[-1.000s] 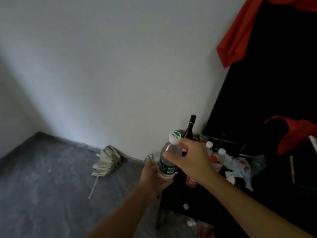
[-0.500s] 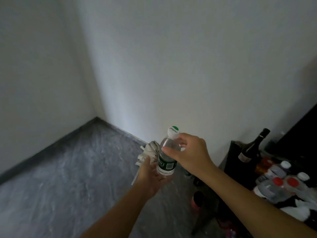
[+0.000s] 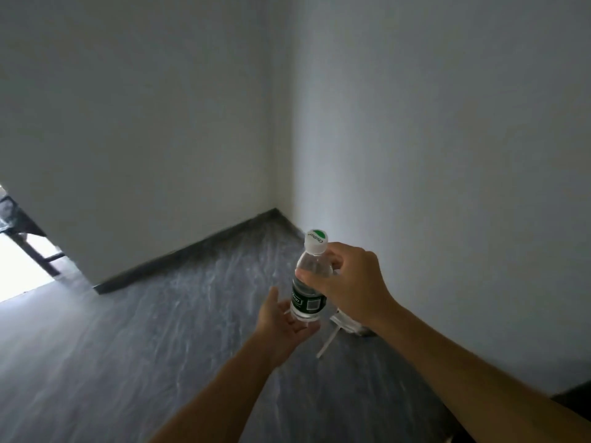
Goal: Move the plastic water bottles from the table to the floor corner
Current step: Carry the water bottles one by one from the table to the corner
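A clear plastic water bottle [image 3: 308, 284] with a white cap and a dark green label is held upright in mid-air, in the middle of the head view. My right hand [image 3: 350, 284] grips its shoulder from the right. My left hand [image 3: 281, 318] lies palm up under the bottle's base, fingers apart and touching it. The floor corner [image 3: 277, 212] where two white walls meet lies beyond the bottle, up and a little left of it. The table and the other bottles are out of view.
Grey marbled floor [image 3: 160, 330] spreads across the lower left. A folded white umbrella [image 3: 343, 324] lies by the right wall behind my right wrist. A bright doorway [image 3: 22, 263] opens at the far left. A dark edge [image 3: 575, 398] shows at lower right.
The view has swung left: the table with its bottles has left the frame and the floor corner has come to the centre. Both hands keep the same hold on the bottle.
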